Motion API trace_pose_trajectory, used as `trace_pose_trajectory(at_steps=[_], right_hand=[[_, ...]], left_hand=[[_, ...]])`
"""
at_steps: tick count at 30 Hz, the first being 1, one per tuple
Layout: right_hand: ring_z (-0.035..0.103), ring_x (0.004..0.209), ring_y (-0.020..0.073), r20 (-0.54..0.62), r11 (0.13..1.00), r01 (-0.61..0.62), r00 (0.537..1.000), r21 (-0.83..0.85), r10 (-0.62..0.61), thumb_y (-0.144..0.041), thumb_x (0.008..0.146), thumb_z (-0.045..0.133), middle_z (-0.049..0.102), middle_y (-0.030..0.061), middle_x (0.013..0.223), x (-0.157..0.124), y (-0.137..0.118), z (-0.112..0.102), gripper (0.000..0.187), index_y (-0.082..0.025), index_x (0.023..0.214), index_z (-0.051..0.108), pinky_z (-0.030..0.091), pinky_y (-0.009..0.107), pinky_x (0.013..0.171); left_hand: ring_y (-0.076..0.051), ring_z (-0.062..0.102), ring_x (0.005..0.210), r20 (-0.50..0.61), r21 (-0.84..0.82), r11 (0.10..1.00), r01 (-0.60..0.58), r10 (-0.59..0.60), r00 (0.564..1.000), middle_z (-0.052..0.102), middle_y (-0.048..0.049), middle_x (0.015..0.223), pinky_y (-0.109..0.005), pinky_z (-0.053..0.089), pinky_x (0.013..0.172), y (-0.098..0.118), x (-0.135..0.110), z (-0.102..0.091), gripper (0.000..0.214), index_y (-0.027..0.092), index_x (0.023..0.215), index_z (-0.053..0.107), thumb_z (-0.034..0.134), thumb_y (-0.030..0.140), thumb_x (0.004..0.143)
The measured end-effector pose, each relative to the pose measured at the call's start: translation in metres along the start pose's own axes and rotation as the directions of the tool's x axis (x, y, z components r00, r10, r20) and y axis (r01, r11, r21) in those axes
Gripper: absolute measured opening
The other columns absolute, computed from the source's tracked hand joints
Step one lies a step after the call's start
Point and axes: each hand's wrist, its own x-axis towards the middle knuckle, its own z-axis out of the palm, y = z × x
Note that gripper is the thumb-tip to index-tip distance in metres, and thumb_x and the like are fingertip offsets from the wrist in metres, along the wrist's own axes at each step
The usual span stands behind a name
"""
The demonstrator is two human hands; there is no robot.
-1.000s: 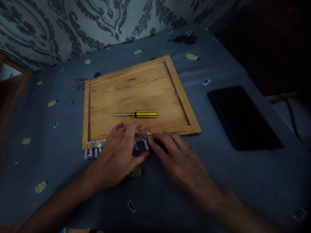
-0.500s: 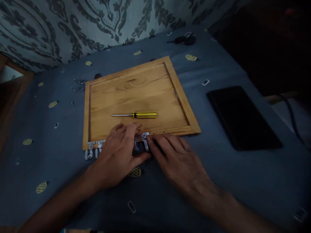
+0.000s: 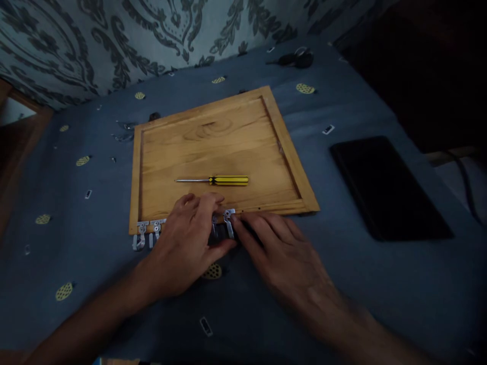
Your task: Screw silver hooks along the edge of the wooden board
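Observation:
A framed wooden board (image 3: 213, 147) lies flat, with metal hooks (image 3: 142, 234) fixed along its near edge at the left. My left hand (image 3: 186, 238) bends over that edge, fingers on top and thumb below; what it grips is mostly hidden. Between my hands, another metal hook (image 3: 229, 222) sits on the edge beside something dark. The fingers of my right hand (image 3: 283, 248) are closed together at this hook and the board's edge, touching the hook's right side. A screwdriver (image 3: 228, 180) with a yellow and black handle rests on the board, untouched.
A black tablet-like slab (image 3: 390, 187) lies to the right on the blue patterned cloth (image 3: 353, 284). Dark scissors-like items (image 3: 294, 58) are at the back. Clear small bits (image 3: 124, 137) and a tiny screw-like piece (image 3: 113, 159) lie left of the board.
The view has shifted slightly, so the board and slab appear a little farther right. Both hands keep nearly the same hold at the near edge.

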Motion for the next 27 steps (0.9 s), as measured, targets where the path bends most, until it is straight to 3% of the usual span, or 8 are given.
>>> trace_pose_trajectory(at_steps=[15, 27], right_hand=[[0.059, 0.091, 0.0239, -0.014, 0.999, -0.039, 0.999, 0.030, 0.039, -0.007, 0.097, 0.046, 0.072, 0.0107, 0.101, -0.0005, -0.0002, 0.0016, 0.030, -0.009, 0.119, 0.066, 0.051, 0.035, 0.077], [0.061, 0.099, 0.0249, -0.094, 0.982, -0.068, 0.992, 0.179, 0.085, -0.009, 0.099, 0.044, 0.072, 0.0148, 0.108, -0.0080, 0.0012, 0.0058, 0.030, -0.006, 0.122, 0.064, 0.057, 0.039, 0.082]], left_hand=[[-0.028, 0.066, 0.109, 0.008, -0.042, 0.999, 0.009, -0.009, 1.000, 0.071, -0.0066, 0.113, -0.047, 0.047, 0.100, 0.0000, 0.0033, -0.0023, 0.054, 0.022, 0.118, 0.045, 0.081, 0.022, 0.078], [-0.029, 0.065, 0.114, 0.018, -0.044, 0.996, 0.084, -0.083, 0.996, 0.073, -0.0047, 0.111, -0.050, 0.048, 0.101, 0.0025, 0.0053, -0.0045, 0.054, 0.025, 0.119, 0.047, 0.081, 0.025, 0.076]])
